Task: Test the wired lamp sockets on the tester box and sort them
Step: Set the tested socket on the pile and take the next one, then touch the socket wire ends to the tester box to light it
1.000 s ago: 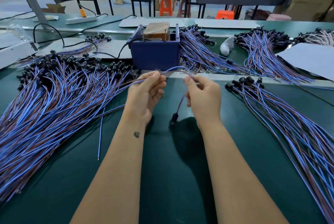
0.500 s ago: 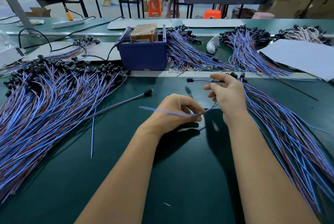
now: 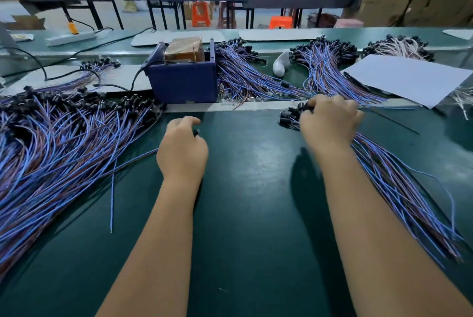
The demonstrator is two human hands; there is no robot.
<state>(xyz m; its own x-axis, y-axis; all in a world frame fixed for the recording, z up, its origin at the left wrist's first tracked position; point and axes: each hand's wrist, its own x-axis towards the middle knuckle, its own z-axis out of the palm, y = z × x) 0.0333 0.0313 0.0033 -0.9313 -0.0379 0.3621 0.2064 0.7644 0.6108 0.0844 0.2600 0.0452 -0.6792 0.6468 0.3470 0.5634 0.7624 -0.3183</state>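
Observation:
The blue tester box [image 3: 183,81] stands at the middle back of the green bench [image 3: 245,188], with a brown block inside it. My left hand [image 3: 181,150] has its fingers curled round a black socket [image 3: 196,133], whose blue wire [image 3: 139,157] trails left toward the big left pile of wired sockets [image 3: 64,142]. My right hand [image 3: 330,122] lies knuckles up on the socket end of the right pile [image 3: 399,188]. Its fingers are curled over a black socket [image 3: 304,107] there, and its fingertips are hidden.
More bundles of wired sockets [image 3: 250,76] lie behind the metal rail [image 3: 256,106], right of the box. A white bulb [image 3: 280,66] and a white sheet [image 3: 407,78] lie at the back right. A power strip [image 3: 70,38] and black cables sit at the back left.
My right hand carried its wired socket right, onto the head of the right pile. My left hand let go of that wire and moved forward-left to a socket lying by the left pile.

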